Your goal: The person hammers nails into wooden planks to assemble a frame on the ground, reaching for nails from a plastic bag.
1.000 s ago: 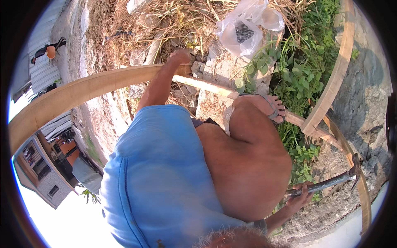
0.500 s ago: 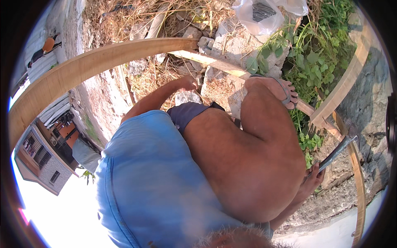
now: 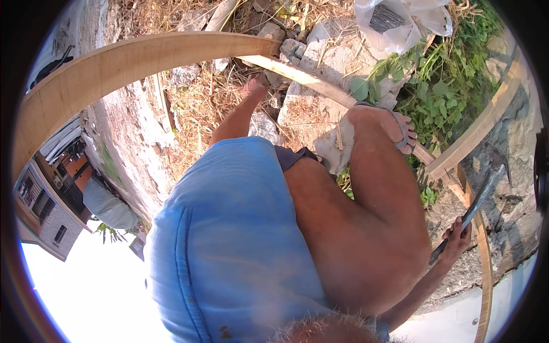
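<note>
A small brown mark (image 3: 224, 331) on the lower part of the blue shirt (image 3: 240, 228) is too blurred to tell as a stain or lettering.

The person's right arm reaches forward past the outer side of the bent, bare leg (image 3: 366, 228), the forearm rising from the lower edge toward the right. The right hand (image 3: 456, 240) is closed around the handle of a hammer (image 3: 481, 197), which slants up and away to the right. Its head is toward the right rim of the view, over rough grey stone (image 3: 514, 211); in the picture the handle crosses a thin wooden strip (image 3: 486, 268).

The left arm extends forward on the other side of the body. The left hand (image 3: 255, 88) is low over dry straw (image 3: 200, 111) and stones, below a long plank (image 3: 143, 60) in the view. Its fingers are too indistinct to tell how far they are curled or whether they hold anything.

A sandalled foot (image 3: 386, 126) is on a narrow wooden batten (image 3: 309, 80), near green leaves (image 3: 446, 94). Beyond, a translucent plastic bag (image 3: 394, 43) lies open around thin grey nails (image 3: 386, 19).
</note>
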A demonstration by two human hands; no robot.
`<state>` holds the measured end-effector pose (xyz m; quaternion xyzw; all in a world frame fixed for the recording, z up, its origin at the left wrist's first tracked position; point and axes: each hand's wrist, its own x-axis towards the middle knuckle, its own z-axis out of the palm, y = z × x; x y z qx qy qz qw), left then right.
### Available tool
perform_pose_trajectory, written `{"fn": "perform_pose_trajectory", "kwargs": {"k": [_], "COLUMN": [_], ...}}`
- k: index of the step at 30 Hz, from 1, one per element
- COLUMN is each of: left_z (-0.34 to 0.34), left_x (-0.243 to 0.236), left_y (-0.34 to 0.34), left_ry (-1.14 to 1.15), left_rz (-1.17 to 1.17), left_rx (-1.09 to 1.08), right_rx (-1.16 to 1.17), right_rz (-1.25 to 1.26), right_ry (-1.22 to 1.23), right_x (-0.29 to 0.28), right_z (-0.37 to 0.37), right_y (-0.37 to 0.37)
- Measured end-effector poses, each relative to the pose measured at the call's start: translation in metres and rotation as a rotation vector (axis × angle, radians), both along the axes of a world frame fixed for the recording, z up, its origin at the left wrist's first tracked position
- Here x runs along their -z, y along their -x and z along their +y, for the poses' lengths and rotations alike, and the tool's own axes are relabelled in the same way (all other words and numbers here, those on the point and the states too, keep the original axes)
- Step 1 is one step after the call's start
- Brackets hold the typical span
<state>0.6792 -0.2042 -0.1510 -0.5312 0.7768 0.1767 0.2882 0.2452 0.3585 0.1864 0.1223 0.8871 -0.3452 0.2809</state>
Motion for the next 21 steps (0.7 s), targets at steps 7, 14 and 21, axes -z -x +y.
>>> {"fn": "perform_pose_trajectory", "kwargs": {"k": [7,14,21], "left_z": [0.023,0.014,-0.017], "left_x": [0.004,0.057,0.014], "left_y": [0.052,0.033,0.003], "left_ry": [-0.229,-0.18,-0.246], "left_rz": [-0.143,-0.041,0.114], "left_rx": [-0.141,-0.043,0.337], "right_rx": [-0.07,-0.041,-0.059], "right_rz": [-0.003,-0.043,-0.016], "right_ry": [0.006,0.062,0.018], "right_x": [-0.012,-0.004,0.016], "right_z": [-0.023,-0.016,0.001], "right_y": [0.012,0.006,0.002]}}
